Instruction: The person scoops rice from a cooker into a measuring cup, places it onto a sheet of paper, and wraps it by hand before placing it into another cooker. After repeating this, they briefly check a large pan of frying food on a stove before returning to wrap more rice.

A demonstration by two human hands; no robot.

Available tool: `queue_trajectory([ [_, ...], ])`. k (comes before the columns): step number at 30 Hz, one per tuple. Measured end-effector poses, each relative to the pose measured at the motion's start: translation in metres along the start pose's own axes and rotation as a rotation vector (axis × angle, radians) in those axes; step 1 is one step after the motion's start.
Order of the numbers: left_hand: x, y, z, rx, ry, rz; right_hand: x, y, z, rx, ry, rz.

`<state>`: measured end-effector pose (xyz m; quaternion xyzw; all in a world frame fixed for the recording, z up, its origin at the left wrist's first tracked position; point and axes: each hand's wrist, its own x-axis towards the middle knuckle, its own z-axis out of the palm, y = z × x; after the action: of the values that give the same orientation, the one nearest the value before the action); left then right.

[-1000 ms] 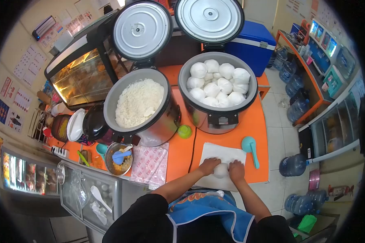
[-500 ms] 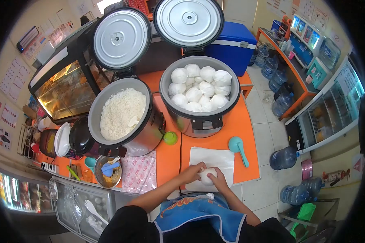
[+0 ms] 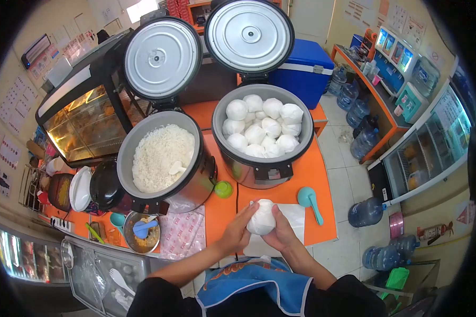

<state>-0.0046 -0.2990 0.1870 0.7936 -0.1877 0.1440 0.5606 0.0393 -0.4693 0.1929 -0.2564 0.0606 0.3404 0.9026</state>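
Between both palms is a white paper-wrapped ball (image 3: 262, 217), raised above a sheet of white paper (image 3: 293, 214) on the orange table (image 3: 322, 169). My left hand (image 3: 236, 231) presses its left side, and my right hand (image 3: 283, 232) cups its right side and underside. Behind them an open cooker (image 3: 260, 177) holds several similar wrapped balls (image 3: 271, 127). To its left, a second open cooker (image 3: 190, 186) is filled with white rice (image 3: 161, 156), with a pale scoop (image 3: 177, 167) resting in it. A teal scoop (image 3: 310, 205) lies right of the paper.
Patterned wrapping sheets (image 3: 182, 235) lie left of my hands, beside a metal bowl (image 3: 143, 245) with a blue scoop. A green object (image 3: 223, 189) stands between the cookers. The raised lids (image 3: 250, 34), a blue cool box (image 3: 304, 79) and a glass display case (image 3: 84, 124) are farther back.
Both hands have lifted the ball off the paper and moved it slightly away from my body, toward the cooker. The view has shifted a little.
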Motion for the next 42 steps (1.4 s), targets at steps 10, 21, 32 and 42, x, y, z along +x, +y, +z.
queue_trajectory([
  [10, 0.036, 0.022, -0.074, 0.056, 0.098, -0.009, 0.106, -0.086, 0.103, -0.741, 0.175, -0.298],
  [21, -0.045, -0.042, -0.074, 0.079, -0.131, -0.354, 0.379, -0.094, 0.053, -1.472, 0.509, -0.404],
  [32, -0.083, -0.158, 0.011, 0.006, -0.444, -0.467, 0.164, -0.161, 0.088, -1.309, 0.299, -1.163],
  [42, -0.082, -0.171, 0.105, 0.704, -0.891, -0.417, -0.011, -0.078, -0.267, -2.126, 1.223, -0.214],
])
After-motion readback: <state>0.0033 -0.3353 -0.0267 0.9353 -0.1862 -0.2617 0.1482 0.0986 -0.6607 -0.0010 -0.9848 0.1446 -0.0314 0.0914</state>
